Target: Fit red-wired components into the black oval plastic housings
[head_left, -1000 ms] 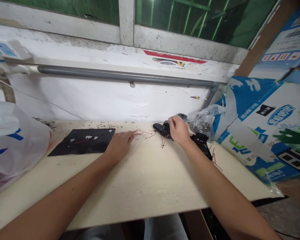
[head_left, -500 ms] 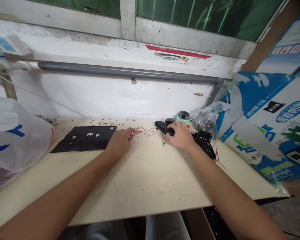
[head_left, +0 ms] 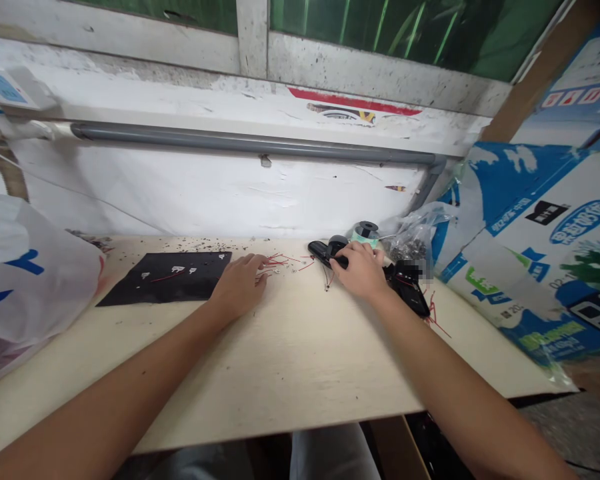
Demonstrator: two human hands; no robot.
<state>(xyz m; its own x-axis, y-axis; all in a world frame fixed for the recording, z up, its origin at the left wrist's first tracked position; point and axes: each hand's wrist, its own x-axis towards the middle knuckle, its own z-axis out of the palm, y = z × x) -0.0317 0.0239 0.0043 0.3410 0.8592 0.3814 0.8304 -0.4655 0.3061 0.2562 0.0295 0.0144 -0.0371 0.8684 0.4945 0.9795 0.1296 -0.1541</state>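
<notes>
Black plastic and thin red wire fill the middle of the bench (head_left: 300,353), and the person's two hands work just behind its far edge. The step in hand looks like handling a small wired part: the right hand (head_left: 361,272) is clenched around a black plastic housing (head_left: 321,252), its fingers curled over the top and hiding much of the piece. The left hand (head_left: 239,287) lies palm down and relaxed, its fingers loosely apart and grasping nothing that can be seen. Just beyond its fingertips lies a small tangle of red wires (head_left: 276,264), though whether the fingers actually touch them is hard to tell from here.

Just right of the right hand sits a second black housing (head_left: 407,290), with thin leads trailing from it. Beyond that hand stand a roll of tape (head_left: 366,233) and a clear plastic bag of small metal parts (head_left: 409,243). Left of the left hand lies a black mat (head_left: 165,279) with small pale bits and a red wire on it.

The next move seems to call for keeping the housing steady while the free left hand picks one wire from the crossed strands.
</notes>
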